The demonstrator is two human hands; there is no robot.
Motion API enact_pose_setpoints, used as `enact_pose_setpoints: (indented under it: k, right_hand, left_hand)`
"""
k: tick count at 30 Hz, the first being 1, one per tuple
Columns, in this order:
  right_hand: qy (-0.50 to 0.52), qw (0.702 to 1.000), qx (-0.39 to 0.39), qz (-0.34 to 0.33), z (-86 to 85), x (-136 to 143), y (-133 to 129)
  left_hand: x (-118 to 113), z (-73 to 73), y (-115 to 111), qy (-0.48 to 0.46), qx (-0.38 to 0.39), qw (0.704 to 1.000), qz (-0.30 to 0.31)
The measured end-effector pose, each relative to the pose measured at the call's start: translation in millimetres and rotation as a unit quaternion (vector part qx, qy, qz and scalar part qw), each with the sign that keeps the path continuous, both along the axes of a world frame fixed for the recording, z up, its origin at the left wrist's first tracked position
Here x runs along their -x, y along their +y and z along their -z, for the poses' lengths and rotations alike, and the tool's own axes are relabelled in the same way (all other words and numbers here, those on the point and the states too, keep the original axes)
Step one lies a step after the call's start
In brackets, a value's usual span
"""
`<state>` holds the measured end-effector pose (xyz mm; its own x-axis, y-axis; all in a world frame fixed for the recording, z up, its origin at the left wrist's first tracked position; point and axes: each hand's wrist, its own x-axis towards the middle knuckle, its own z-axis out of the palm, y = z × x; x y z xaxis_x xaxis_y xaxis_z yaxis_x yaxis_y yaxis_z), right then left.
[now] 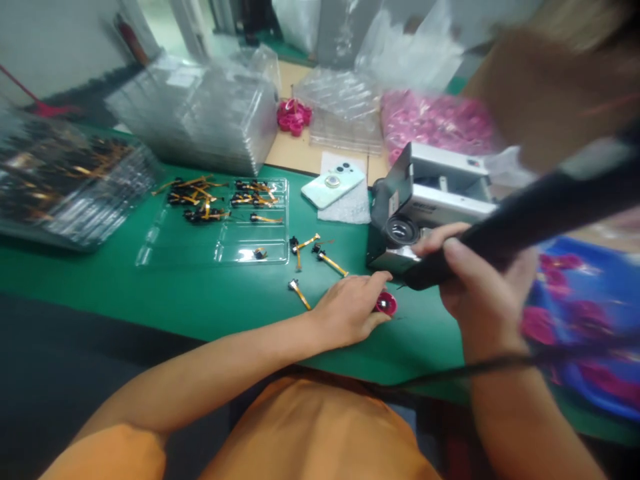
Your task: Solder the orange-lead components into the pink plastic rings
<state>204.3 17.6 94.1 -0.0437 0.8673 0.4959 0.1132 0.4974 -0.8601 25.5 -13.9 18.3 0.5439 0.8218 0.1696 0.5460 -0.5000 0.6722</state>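
My left hand (353, 308) rests on the green mat and pinches a small pink ring part (387, 304) between thumb and fingers. My right hand (470, 280) grips a black corded tool (525, 223) whose tip points down toward the pink part. Just behind the pink part stands a grey metal fixture with a round lens (430, 193). Three small black camera modules with orange flex cables (320, 257) lie loose on the mat left of my left hand.
A clear tray (220, 220) holds several more flex-cable modules. A pale green phone (333, 185) lies on a foam sheet. Stacks of clear trays (200, 113), a tray of dark parts (65, 180) and a bag of pink parts (435, 123) line the back.
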Motion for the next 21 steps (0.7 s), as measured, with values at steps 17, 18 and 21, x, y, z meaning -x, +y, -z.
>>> enact_pose_setpoints:
  k: [17, 18, 21]
  right_hand:
    - [-0.393, 0.898, -0.035, 0.196, 75.0, -100.8, -42.2]
    - [-0.397, 0.876, -0.024, 0.272, 66.8, -133.9, -37.9]
    - [-0.416, 0.809, 0.02, 0.416, 47.5, -234.3, -31.3]
  left_hand:
    - [136.8, -16.1, -21.7, 0.221, -0.172, 0.959, -0.043]
    - [136.3, -10.7, -22.0, 0.206, -0.184, 0.96, -0.049]
    - [139.5, 5.9, -18.3, 0.141, -0.209, 0.965, -0.076]
